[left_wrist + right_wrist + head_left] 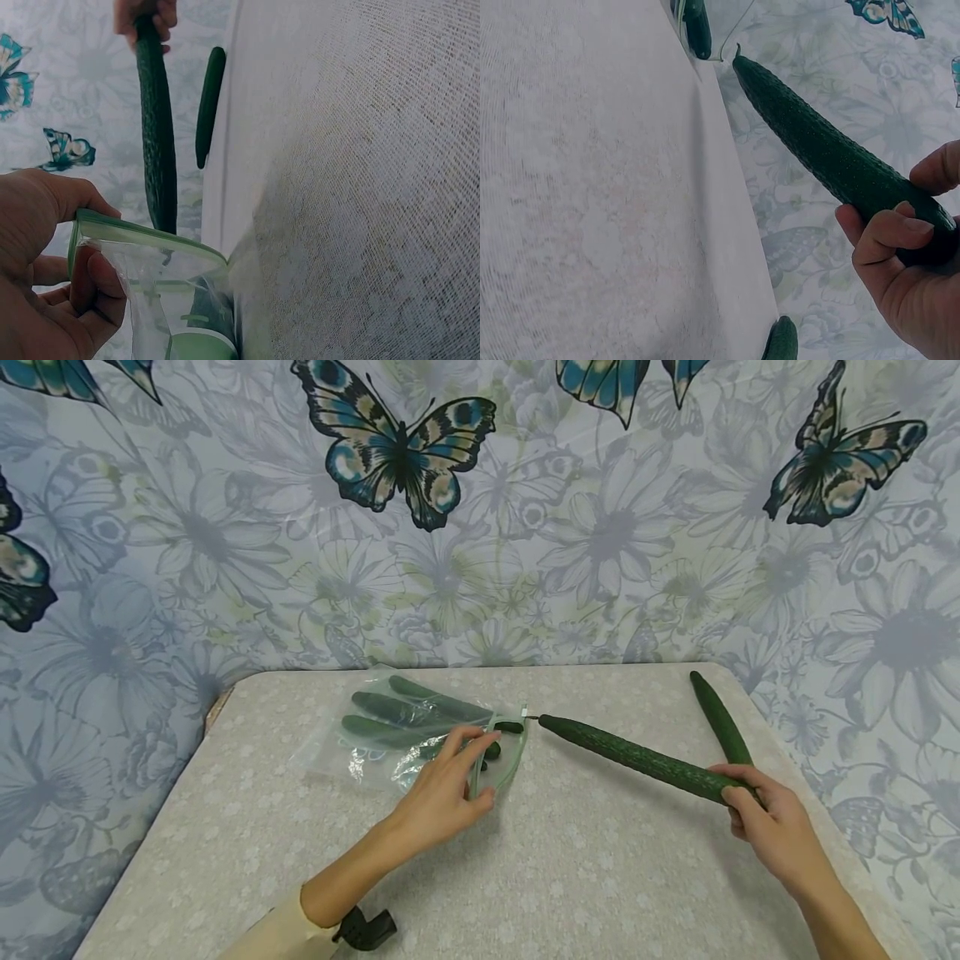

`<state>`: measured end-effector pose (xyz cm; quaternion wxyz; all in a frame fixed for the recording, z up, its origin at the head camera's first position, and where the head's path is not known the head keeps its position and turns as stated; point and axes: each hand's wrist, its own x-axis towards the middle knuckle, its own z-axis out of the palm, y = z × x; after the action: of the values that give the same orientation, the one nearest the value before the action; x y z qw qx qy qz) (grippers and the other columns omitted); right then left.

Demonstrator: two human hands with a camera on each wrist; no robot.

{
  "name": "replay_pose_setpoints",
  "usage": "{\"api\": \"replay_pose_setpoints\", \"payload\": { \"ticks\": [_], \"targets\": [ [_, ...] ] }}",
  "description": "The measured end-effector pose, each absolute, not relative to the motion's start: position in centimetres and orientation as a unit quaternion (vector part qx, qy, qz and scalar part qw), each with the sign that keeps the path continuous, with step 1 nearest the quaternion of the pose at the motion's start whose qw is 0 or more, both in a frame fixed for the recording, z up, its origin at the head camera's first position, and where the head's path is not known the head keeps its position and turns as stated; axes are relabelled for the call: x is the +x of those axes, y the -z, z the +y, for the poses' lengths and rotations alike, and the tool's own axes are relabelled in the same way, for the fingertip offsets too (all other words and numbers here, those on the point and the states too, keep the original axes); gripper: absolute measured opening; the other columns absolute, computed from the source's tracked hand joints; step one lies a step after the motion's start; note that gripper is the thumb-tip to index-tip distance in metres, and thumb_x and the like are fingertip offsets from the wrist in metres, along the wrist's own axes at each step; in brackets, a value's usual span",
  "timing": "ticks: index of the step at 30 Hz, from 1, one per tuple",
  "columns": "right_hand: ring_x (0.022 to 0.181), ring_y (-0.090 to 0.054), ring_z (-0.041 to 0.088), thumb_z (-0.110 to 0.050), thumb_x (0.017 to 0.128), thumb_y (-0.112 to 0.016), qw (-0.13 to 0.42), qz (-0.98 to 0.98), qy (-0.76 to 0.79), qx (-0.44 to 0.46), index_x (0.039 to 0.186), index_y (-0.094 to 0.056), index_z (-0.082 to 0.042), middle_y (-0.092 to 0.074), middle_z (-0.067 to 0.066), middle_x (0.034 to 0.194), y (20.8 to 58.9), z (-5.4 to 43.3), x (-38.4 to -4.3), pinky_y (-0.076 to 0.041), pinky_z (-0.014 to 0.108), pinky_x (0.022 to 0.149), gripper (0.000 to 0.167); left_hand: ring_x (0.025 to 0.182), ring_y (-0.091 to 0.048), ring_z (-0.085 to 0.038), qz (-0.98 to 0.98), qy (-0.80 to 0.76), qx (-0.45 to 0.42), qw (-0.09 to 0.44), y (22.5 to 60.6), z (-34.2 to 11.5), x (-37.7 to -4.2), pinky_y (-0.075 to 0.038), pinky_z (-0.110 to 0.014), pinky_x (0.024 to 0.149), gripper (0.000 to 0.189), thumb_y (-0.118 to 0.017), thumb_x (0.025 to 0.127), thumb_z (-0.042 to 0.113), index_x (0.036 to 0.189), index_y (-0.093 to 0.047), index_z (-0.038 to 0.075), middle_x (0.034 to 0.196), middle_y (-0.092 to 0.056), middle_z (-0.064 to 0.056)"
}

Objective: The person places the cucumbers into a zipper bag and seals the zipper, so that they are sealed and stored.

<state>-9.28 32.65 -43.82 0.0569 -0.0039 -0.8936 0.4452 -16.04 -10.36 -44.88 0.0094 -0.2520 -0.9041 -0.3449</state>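
Note:
My left hand grips the green-edged mouth of a clear zip bag lying on the table. Several cucumbers show through the plastic. In the left wrist view, the bag's green rim stands parted, with the fingers and thumb at one end of it. A long, bumpy cucumber is held by its thick end in my right hand. Its thin stem tip points at the bag opening, very close to the rim; whether they touch I cannot tell. The right wrist view shows fingers curled round this cucumber.
Another cucumber lies near the table's right edge, just beyond my right hand. A pale patterned cloth covers the table. Behind it hangs a floral backdrop with butterflies. A black wrist device sits by my left sleeve.

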Motion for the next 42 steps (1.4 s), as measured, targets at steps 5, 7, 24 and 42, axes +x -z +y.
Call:
{"api": "replay_pose_setpoints", "payload": {
  "ticks": [5, 7, 24, 42],
  "targets": [
    [0.055, -0.040, 0.010, -0.013, 0.114, -0.043, 0.050, -0.887, -0.458, 0.021, 0.135, -0.062, -0.003, -0.042, -0.008, 0.067, 43.7, 32.0, -9.4, -0.037, 0.031, 0.048, 0.030, 0.057, -0.050, -0.001, -0.903, 0.349, -0.249, 0.007, 44.9, -10.4, -16.0, -0.045, -0.023, 0.052, 0.073, -0.075, 0.097, 0.018, 0.164, -0.045, 0.024, 0.164, -0.039, -0.002],
    [0.054, -0.036, 0.010, -0.013, 0.114, -0.043, 0.043, -0.888, -0.457, 0.027, 0.135, -0.062, -0.004, -0.038, -0.009, 0.066, 43.7, 31.8, -9.4, -0.035, 0.031, 0.048, 0.030, 0.057, -0.050, -0.002, -0.903, 0.350, -0.249, 0.007, 44.9, -10.4, -16.0, -0.045, -0.023, 0.052, 0.074, -0.075, 0.097, 0.017, 0.164, -0.045, 0.023, 0.164, -0.039, -0.002],
    [0.051, -0.030, 0.008, -0.010, 0.113, -0.044, 0.001, -0.869, -0.492, 0.053, 0.136, -0.065, -0.004, -0.034, -0.007, 0.062, 43.9, 28.8, -9.8, -0.036, 0.030, 0.044, 0.031, 0.058, -0.048, 0.000, -0.904, 0.342, -0.256, 0.018, 45.0, -10.1, -16.1, -0.044, -0.022, 0.055, 0.074, -0.075, 0.097, 0.017, 0.165, -0.045, 0.023, 0.163, -0.041, -0.004],
    [0.053, -0.028, 0.005, -0.009, 0.113, -0.044, -0.042, -0.832, -0.544, 0.095, 0.135, -0.063, 0.001, -0.035, -0.008, 0.064, 44.8, 25.3, -11.5, -0.034, 0.029, 0.043, 0.031, 0.055, -0.046, 0.001, -0.900, 0.348, -0.262, 0.022, 45.2, -10.5, -16.1, -0.043, -0.022, 0.055, 0.074, -0.075, 0.097, 0.016, 0.164, -0.045, 0.019, 0.164, -0.040, -0.006]
  ]
}}
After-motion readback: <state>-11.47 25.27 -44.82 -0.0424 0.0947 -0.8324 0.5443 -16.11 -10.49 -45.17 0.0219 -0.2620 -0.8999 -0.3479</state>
